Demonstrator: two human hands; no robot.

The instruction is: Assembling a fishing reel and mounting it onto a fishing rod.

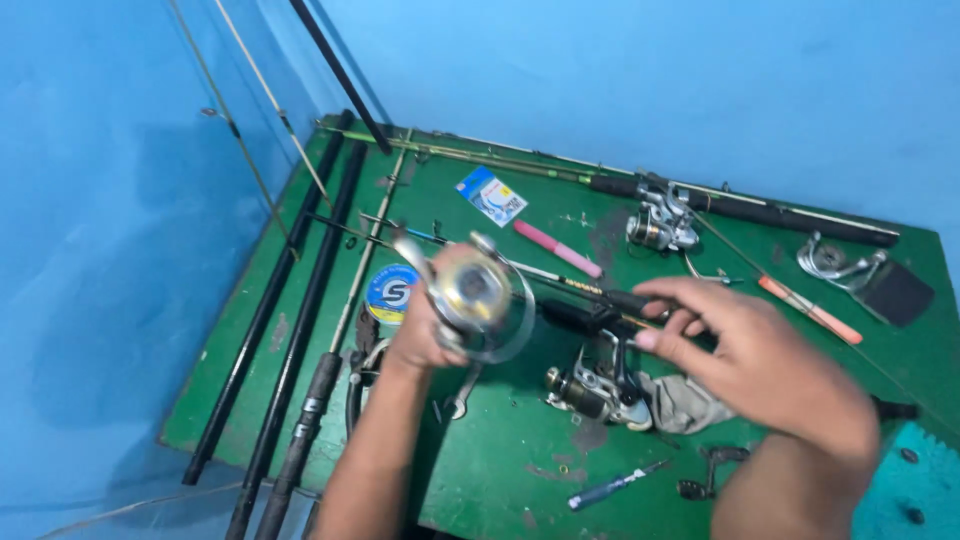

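Note:
My left hand is raised over the green table and grips a silver spinning reel, its round spool facing the camera. My right hand hovers to the right with fingers pinched together toward the reel; whether it holds a thin line is too fine to see. Beneath the hands lies a black rod with a second reel mounted on it, beside a grey rag.
Long dark rods lie along the table's left edge. A rod with a reel lies at the back. Also present: a blue line spool, a blue packet, pink tool, orange tool, reel part, screwdriver.

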